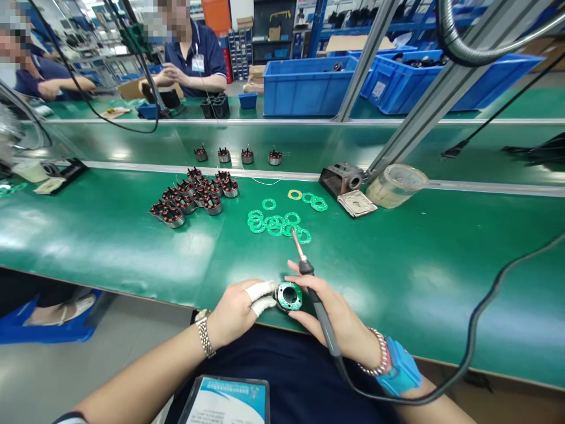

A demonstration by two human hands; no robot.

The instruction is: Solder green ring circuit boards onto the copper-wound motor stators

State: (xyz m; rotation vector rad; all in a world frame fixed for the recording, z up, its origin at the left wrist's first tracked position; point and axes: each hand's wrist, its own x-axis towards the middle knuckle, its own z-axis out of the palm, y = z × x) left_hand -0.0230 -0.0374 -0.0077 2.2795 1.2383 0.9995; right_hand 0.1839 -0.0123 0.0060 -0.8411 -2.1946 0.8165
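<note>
A motor stator with a green ring-shaped circuit board (296,304) on its top sits at the front edge of the bench. My left hand (238,306), with white covers on its fingers, pinches the stator from the left. Across my right hand (342,315) lies a soldering iron (324,321), its tip pointing away from me. That hand's thumb and fingertips also touch the stator's right side. Beyond the iron's tip lie several loose green ring boards (274,226). Further left stands a cluster of wound stators (188,197).
A soldering iron stand (342,178) with a pale sponge (356,203) stands beside a cloudy tub (395,187). The iron's cable (474,330) loops over my right arm. Several stators (248,156) line the back ledge. Blue bins (309,88) and co-workers (194,53) are across the bench.
</note>
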